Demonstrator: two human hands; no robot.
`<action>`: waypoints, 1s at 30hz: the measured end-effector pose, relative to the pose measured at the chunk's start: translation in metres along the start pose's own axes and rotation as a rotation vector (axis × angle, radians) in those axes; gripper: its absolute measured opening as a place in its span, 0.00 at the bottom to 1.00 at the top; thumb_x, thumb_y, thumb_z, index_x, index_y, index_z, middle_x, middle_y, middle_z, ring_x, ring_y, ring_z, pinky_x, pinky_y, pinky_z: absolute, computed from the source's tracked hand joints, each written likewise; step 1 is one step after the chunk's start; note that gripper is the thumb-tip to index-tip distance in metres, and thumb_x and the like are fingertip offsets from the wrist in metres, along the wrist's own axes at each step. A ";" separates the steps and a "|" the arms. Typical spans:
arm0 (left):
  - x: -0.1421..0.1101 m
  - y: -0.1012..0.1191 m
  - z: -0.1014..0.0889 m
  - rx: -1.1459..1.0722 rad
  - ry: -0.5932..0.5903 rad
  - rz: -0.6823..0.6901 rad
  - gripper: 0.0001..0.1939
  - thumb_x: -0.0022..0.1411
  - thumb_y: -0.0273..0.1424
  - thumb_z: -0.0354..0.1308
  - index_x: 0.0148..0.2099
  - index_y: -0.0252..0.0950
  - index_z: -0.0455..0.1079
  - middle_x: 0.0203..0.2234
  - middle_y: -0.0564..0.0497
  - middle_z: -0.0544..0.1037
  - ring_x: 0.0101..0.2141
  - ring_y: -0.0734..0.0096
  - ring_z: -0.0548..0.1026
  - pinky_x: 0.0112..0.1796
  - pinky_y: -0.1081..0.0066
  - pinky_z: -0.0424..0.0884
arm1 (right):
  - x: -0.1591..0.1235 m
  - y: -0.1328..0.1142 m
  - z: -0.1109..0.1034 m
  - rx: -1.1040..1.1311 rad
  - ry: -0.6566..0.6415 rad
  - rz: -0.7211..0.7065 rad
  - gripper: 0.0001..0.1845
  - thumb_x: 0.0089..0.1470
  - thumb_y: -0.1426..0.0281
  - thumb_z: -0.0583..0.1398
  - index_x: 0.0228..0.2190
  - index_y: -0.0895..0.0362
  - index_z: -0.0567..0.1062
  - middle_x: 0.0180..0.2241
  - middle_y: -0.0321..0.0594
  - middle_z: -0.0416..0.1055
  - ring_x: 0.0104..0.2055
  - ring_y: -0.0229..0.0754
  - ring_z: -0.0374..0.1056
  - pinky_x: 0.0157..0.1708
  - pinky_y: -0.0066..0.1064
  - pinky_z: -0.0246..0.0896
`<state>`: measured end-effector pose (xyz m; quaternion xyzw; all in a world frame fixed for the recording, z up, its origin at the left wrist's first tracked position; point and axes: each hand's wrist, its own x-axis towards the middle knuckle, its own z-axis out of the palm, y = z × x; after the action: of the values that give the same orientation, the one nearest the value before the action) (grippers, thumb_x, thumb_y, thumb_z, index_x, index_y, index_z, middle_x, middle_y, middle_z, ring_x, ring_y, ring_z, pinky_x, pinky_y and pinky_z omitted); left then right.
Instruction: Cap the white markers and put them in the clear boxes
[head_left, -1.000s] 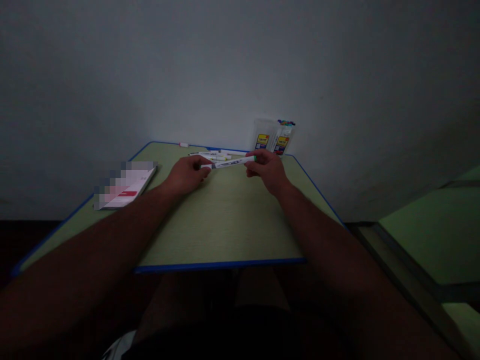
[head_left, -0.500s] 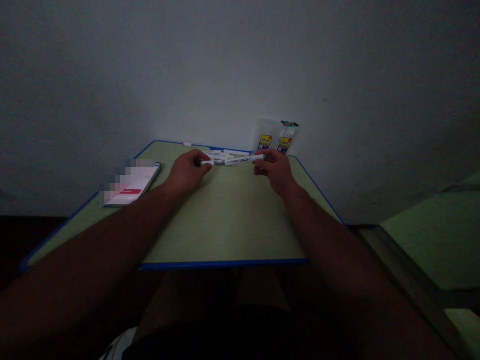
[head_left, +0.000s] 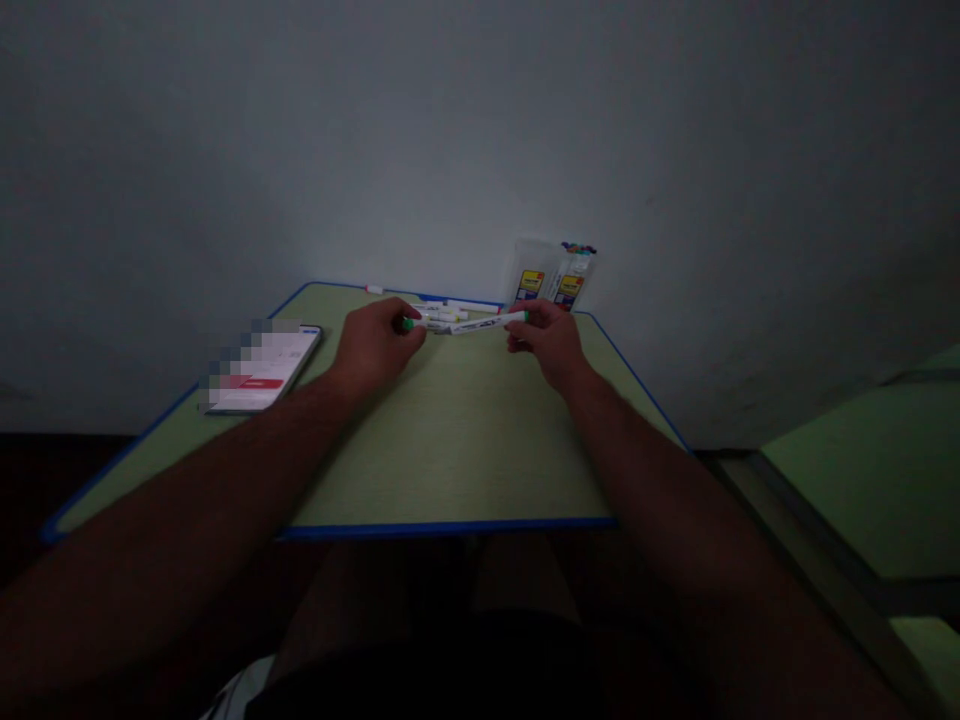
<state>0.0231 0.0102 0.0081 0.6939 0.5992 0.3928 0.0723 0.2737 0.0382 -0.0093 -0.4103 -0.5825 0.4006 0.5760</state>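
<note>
My left hand [head_left: 375, 345] is closed in a pinch on a small green marker cap [head_left: 409, 323]. My right hand [head_left: 547, 340] is closed on a white marker with a green end [head_left: 487, 322], held level just above the green desk [head_left: 450, 440]. The cap sits close to the marker's left tip; whether they touch I cannot tell. Several more white markers [head_left: 450, 310] lie on the desk just behind my hands.
A phone with a lit screen [head_left: 259, 368] lies at the desk's left side. A clear marker case with yellow labels [head_left: 551, 275] leans against the wall at the back right. A small cap [head_left: 371, 289] lies at the far edge. Another green desk [head_left: 862, 470] stands to the right.
The cap came off the marker's left end in my left hand, leaving a gap half a second ago. Now the cap is back near the marker's tip.
</note>
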 end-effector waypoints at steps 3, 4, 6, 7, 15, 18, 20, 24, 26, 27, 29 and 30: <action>0.000 0.001 -0.001 0.008 0.005 -0.014 0.12 0.56 0.36 0.62 0.42 0.40 0.78 0.30 0.49 0.80 0.32 0.63 0.74 0.38 0.65 0.69 | 0.000 0.001 0.002 -0.041 0.020 -0.027 0.12 0.45 0.69 0.68 0.34 0.54 0.74 0.24 0.30 0.72 0.23 0.34 0.68 0.26 0.30 0.71; 0.000 0.001 -0.001 0.011 0.007 -0.014 0.11 0.57 0.37 0.62 0.42 0.40 0.78 0.30 0.49 0.80 0.32 0.62 0.75 0.38 0.65 0.69 | 0.001 0.001 0.003 -0.054 0.031 -0.040 0.12 0.45 0.69 0.68 0.34 0.54 0.74 0.24 0.30 0.72 0.23 0.34 0.68 0.25 0.29 0.71; -0.001 0.002 -0.001 0.012 0.006 -0.015 0.11 0.57 0.37 0.62 0.41 0.41 0.78 0.30 0.49 0.80 0.33 0.61 0.75 0.37 0.64 0.69 | 0.001 0.001 0.005 -0.085 0.046 -0.069 0.12 0.46 0.69 0.67 0.35 0.54 0.74 0.23 0.30 0.71 0.23 0.33 0.67 0.25 0.29 0.71; -0.001 0.003 -0.002 0.010 0.007 -0.014 0.10 0.57 0.38 0.62 0.41 0.41 0.77 0.31 0.49 0.80 0.33 0.60 0.75 0.37 0.64 0.69 | 0.001 0.001 0.006 -0.102 0.050 -0.083 0.12 0.46 0.68 0.67 0.35 0.54 0.74 0.23 0.29 0.71 0.23 0.33 0.67 0.25 0.28 0.70; -0.004 0.004 0.000 0.031 0.002 0.008 0.11 0.58 0.39 0.62 0.41 0.41 0.77 0.32 0.48 0.80 0.34 0.60 0.75 0.37 0.65 0.68 | 0.000 0.001 0.010 -0.144 0.021 -0.138 0.11 0.47 0.67 0.67 0.35 0.55 0.74 0.22 0.29 0.71 0.22 0.32 0.67 0.23 0.26 0.68; -0.004 0.003 0.001 0.038 0.001 0.022 0.12 0.58 0.40 0.62 0.41 0.41 0.77 0.32 0.48 0.81 0.34 0.61 0.75 0.37 0.65 0.68 | 0.000 0.001 0.010 -0.130 0.012 -0.150 0.11 0.47 0.68 0.67 0.35 0.55 0.74 0.22 0.30 0.71 0.22 0.33 0.66 0.23 0.27 0.68; -0.004 0.003 0.002 0.043 0.000 0.023 0.12 0.58 0.39 0.61 0.41 0.40 0.77 0.32 0.48 0.81 0.33 0.61 0.75 0.37 0.65 0.69 | 0.000 0.001 0.010 -0.135 0.014 -0.151 0.11 0.47 0.68 0.67 0.34 0.55 0.74 0.22 0.30 0.71 0.22 0.33 0.67 0.23 0.27 0.68; -0.004 0.003 0.001 0.053 -0.005 0.021 0.12 0.59 0.39 0.61 0.42 0.40 0.78 0.33 0.48 0.81 0.33 0.61 0.76 0.38 0.65 0.69 | -0.001 0.000 0.010 -0.149 0.014 -0.136 0.12 0.47 0.67 0.67 0.35 0.55 0.75 0.23 0.30 0.71 0.23 0.33 0.67 0.24 0.27 0.68; -0.004 0.003 0.001 0.050 -0.012 0.022 0.12 0.59 0.40 0.61 0.42 0.41 0.78 0.32 0.48 0.81 0.33 0.61 0.76 0.37 0.65 0.69 | -0.001 -0.001 0.010 -0.150 0.011 -0.128 0.12 0.47 0.66 0.67 0.35 0.55 0.75 0.23 0.30 0.72 0.23 0.33 0.68 0.24 0.28 0.69; -0.004 0.003 0.001 0.045 -0.013 0.024 0.12 0.59 0.40 0.61 0.42 0.41 0.78 0.32 0.48 0.81 0.33 0.61 0.76 0.37 0.64 0.69 | -0.001 -0.001 0.010 -0.149 0.012 -0.126 0.12 0.46 0.66 0.67 0.35 0.55 0.75 0.23 0.30 0.72 0.23 0.33 0.68 0.24 0.28 0.69; -0.004 0.002 0.002 0.031 -0.009 0.030 0.12 0.59 0.40 0.61 0.41 0.41 0.78 0.31 0.47 0.81 0.33 0.61 0.76 0.37 0.63 0.69 | -0.001 0.000 0.010 -0.147 0.018 -0.127 0.12 0.46 0.66 0.67 0.34 0.54 0.75 0.23 0.30 0.72 0.22 0.33 0.67 0.24 0.27 0.68; -0.004 0.002 0.002 0.025 -0.003 0.031 0.12 0.58 0.40 0.61 0.41 0.41 0.78 0.31 0.47 0.81 0.32 0.61 0.76 0.37 0.63 0.69 | -0.001 0.000 0.010 -0.147 0.021 -0.130 0.12 0.46 0.67 0.67 0.34 0.54 0.75 0.23 0.30 0.72 0.22 0.33 0.67 0.24 0.27 0.68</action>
<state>0.0258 0.0067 0.0058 0.7047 0.5929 0.3852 0.0585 0.2640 0.0371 -0.0099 -0.4171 -0.6298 0.3142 0.5750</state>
